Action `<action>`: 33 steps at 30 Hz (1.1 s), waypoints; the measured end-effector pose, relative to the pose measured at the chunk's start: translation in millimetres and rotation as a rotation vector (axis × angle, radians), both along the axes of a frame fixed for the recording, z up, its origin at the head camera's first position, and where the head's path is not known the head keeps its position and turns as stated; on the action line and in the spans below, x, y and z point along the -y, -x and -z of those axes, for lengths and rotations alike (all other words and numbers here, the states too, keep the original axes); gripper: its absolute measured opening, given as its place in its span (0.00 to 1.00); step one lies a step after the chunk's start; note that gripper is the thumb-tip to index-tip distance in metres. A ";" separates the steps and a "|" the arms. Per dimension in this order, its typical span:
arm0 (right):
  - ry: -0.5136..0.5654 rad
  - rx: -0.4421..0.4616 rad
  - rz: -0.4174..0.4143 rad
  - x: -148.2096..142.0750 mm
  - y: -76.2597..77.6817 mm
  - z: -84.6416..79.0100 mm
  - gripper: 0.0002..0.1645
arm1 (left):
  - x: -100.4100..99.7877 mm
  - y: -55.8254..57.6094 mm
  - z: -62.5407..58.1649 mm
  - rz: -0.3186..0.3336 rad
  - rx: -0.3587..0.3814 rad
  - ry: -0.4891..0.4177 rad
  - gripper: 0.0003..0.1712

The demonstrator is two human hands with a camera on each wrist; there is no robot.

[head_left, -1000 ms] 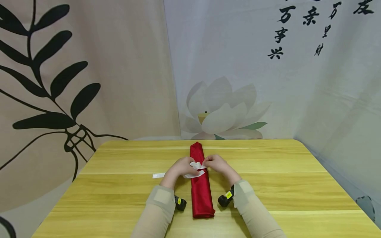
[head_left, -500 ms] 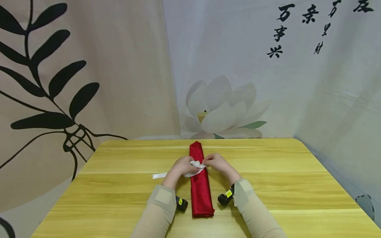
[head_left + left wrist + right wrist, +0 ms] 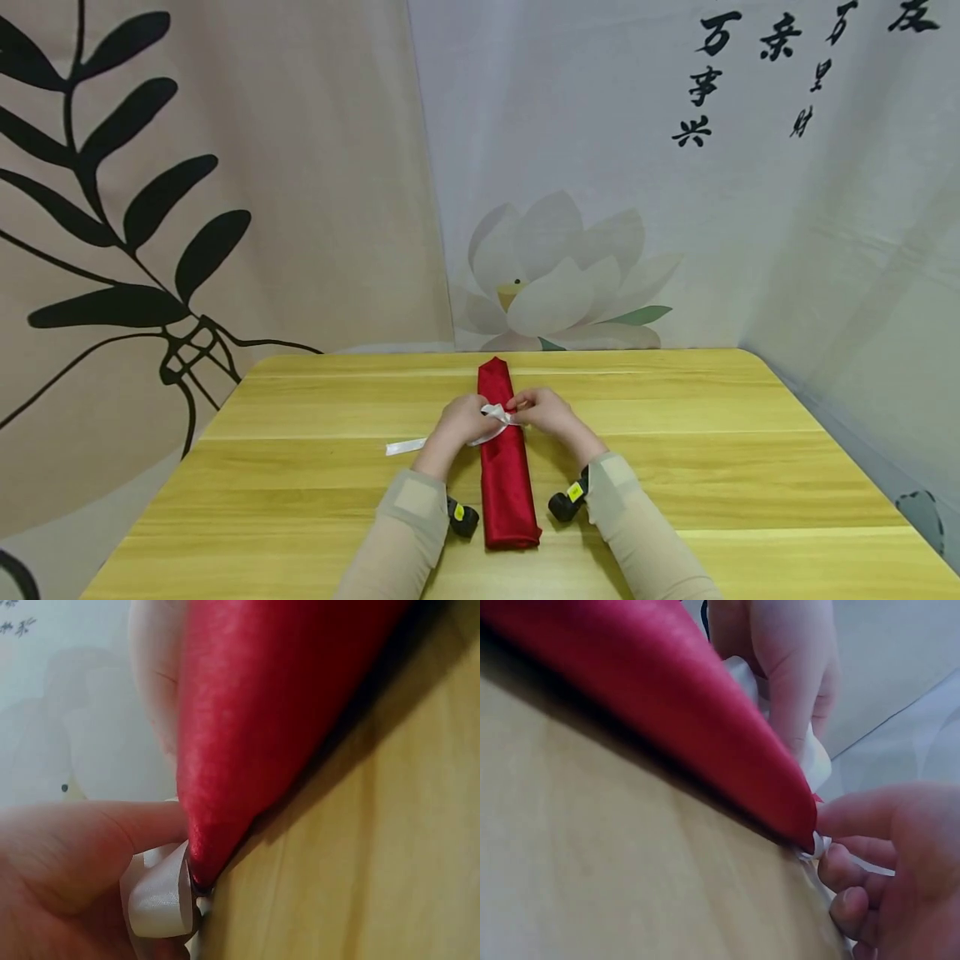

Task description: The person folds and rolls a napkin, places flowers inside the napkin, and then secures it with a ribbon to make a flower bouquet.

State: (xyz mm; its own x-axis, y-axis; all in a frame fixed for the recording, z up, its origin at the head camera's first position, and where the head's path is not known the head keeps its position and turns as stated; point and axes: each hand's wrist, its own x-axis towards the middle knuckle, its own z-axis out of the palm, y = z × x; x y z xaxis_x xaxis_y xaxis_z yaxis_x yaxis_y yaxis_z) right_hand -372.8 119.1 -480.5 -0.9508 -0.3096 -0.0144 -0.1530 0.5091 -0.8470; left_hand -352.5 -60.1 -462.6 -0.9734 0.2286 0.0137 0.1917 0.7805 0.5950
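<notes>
A long roll of shiny red satin cloth [image 3: 510,492] lies lengthwise on the table. Around its upper half runs a white satin ribbon [image 3: 495,412], looped on top. From the left, my left hand [image 3: 461,422] pinches the ribbon; a loop of it [image 3: 161,904] shows below the thumb in the left wrist view. My right hand [image 3: 553,414] is at the roll's right side, fingers curled at the ribbon where it wraps the edge. In the right wrist view the right fingertips [image 3: 840,866] pinch a narrow part of the ribbon. The knot area is partly hidden by fingers.
A loose ribbon tail [image 3: 406,447] lies on the table left of the roll. The wooden table [image 3: 750,467] extends to both sides. Black wrist cameras [image 3: 567,504] hang under both wrists. Behind the table hangs a printed curtain [image 3: 345,167].
The ribbon's lower loop has drawn in closer round the roll. My left hand has moved slightly right, and my right fingertips have shifted a little further left over the roll.
</notes>
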 end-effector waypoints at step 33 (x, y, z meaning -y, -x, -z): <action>0.088 -0.072 0.024 9.4 -0.8 2.2 0.04 | -0.3 0.6 0.6 -0.005 -0.031 0.033 0.15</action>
State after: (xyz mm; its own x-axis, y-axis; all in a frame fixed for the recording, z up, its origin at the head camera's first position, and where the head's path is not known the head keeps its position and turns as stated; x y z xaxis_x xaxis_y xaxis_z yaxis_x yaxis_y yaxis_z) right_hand -372.0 109.7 -482.7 -0.9555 -0.2839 0.0803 -0.2036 0.4375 -0.8758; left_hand -353.2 -59.8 -463.2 -0.9738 0.2244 0.0368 0.2057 0.8006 0.5628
